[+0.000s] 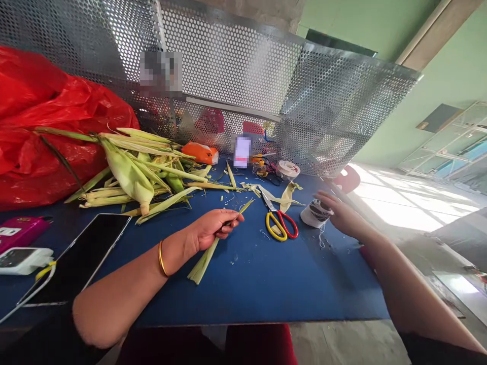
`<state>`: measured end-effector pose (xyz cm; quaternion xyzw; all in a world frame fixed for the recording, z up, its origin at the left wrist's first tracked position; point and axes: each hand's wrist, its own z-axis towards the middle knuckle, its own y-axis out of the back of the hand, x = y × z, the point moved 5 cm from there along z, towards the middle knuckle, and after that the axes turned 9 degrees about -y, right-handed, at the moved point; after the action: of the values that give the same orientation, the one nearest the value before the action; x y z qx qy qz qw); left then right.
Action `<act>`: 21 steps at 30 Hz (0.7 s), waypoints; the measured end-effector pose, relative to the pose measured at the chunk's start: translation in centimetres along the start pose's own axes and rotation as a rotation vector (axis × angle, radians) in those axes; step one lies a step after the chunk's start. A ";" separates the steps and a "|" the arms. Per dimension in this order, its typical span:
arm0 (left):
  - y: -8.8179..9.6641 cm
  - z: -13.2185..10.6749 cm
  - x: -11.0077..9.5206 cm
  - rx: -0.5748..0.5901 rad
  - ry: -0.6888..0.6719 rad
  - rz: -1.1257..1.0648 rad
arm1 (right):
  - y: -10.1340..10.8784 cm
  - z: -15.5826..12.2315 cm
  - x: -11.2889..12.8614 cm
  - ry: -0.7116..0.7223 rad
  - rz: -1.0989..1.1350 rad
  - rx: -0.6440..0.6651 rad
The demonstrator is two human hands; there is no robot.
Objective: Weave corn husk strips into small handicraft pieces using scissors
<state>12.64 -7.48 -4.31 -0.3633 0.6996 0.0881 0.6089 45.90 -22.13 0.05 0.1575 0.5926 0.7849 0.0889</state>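
Well inside table edge, left hand is pinching husk strip; right hand is curving beside spool, grip unclear.

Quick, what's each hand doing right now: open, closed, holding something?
Left hand: closed, holding a corn husk strip.
Right hand: open, at the thread spool; whether it is touching cannot be told.
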 end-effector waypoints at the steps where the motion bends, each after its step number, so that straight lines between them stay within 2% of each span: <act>1: 0.0 0.0 0.0 0.001 -0.002 -0.003 | 0.5 -0.6 -0.1 -0.023 0.017 -0.119; 3: 0.1 0.1 0.1 0.008 -0.008 -0.013 | 1.2 -2.3 -0.2 -0.090 0.029 -0.357; 5: 0.1 0.2 0.3 0.016 -0.011 -0.018 | 0.9 -4.3 0.2 -0.144 -0.022 -0.468; 8: 0.2 0.2 0.4 0.020 -0.010 -0.010 | -1.0 -6.1 1.5 -0.097 -0.199 -0.398; 10: 0.1 0.2 0.5 0.021 -0.002 0.002 | -2.2 -6.4 2.4 -0.033 -0.313 -0.338; 14: 0.1 0.1 0.3 0.003 0.006 0.017 | -3.5 -5.3 3.2 0.083 -0.475 -0.214; 17: 0.2 0.1 0.1 -0.006 -0.006 0.012 | -3.9 -4.6 3.6 0.165 -0.502 -0.138; 21: 0.2 0.1 0.3 0.002 -0.009 -0.001 | -4.5 -4.6 4.1 0.226 -0.562 -0.139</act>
<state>12.61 -7.36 -4.65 -0.3628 0.6968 0.0889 0.6124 40.28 -23.68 -4.84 -0.1072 0.5639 0.7808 0.2468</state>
